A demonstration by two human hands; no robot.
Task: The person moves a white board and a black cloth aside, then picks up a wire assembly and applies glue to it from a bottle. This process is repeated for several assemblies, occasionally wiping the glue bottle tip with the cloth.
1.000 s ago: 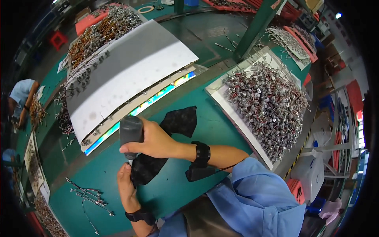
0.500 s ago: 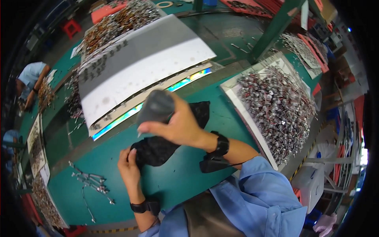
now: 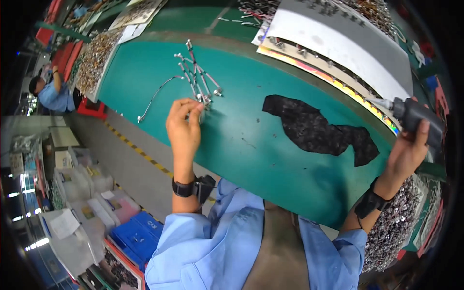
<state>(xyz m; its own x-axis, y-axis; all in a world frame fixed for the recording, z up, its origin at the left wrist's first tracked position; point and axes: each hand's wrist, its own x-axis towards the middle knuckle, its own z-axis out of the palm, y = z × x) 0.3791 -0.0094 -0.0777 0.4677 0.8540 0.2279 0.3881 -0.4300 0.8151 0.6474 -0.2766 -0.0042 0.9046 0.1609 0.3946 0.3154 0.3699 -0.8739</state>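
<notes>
In my right hand [image 3: 408, 154] is a dark grey squeeze bottle [image 3: 425, 121] with a pale narrow nozzle, raised at the far right beside the white sheet. My left hand [image 3: 184, 123] has its fingers curled and pinched together at the near ends of several short wired parts [image 3: 195, 77], thin leads with small metal pieces. Whether it grips one of them I cannot make out. One lone wired part [image 3: 157, 96] lies curved to the left of that bunch. Between my hands a crumpled black cloth [image 3: 314, 128] lies flat on the green table, touched by neither.
The green table [image 3: 232, 159] carries a few dark specks. Beyond it rises a stack of white sheets [image 3: 333, 43] with metal parts along its edge. Heaps of small parts stand at left [image 3: 99, 60] and right [image 3: 394, 232]. A co-worker [image 3: 55, 92] is at the far left; plastic bins [image 3: 137, 234] stand below.
My view has swung left. My left hand has left the black cloth and moved to the wired parts. My right hand has carried the bottle away from over the cloth to the right.
</notes>
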